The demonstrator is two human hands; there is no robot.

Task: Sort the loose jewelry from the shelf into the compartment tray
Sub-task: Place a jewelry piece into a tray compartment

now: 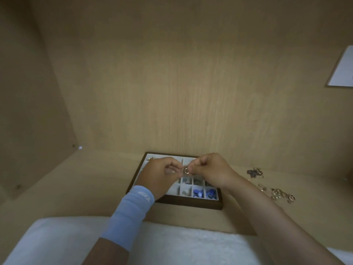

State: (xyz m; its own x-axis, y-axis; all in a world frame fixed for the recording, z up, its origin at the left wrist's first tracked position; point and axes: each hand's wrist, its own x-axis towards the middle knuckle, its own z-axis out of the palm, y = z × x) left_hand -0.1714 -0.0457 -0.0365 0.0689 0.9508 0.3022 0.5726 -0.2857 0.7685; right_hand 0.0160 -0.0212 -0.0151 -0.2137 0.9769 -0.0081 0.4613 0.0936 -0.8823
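Note:
A dark-framed compartment tray (pixel 191 204) with pale cells stands on the wooden shelf near the back wall. Blue pieces (pixel 204 193) fill its front right cells, and small dark items lie in the row behind. Above the tray, my left hand (pixel 160 175) and my right hand (pixel 212 171) meet fingertip to fingertip, both pinching a small gold ring-shaped piece (pixel 186 170). Loose jewelry lies on the shelf to the right of the tray: a dark tangled cluster (pixel 255 172) and a gold cluster (pixel 280 195).
The shelf is a wooden cubby with a side wall on the left and a back wall close behind the tray. A white fluffy surface (pixel 181 243) lies in front of the shelf edge. A white sheet (pixel 342 69) shows at the upper right.

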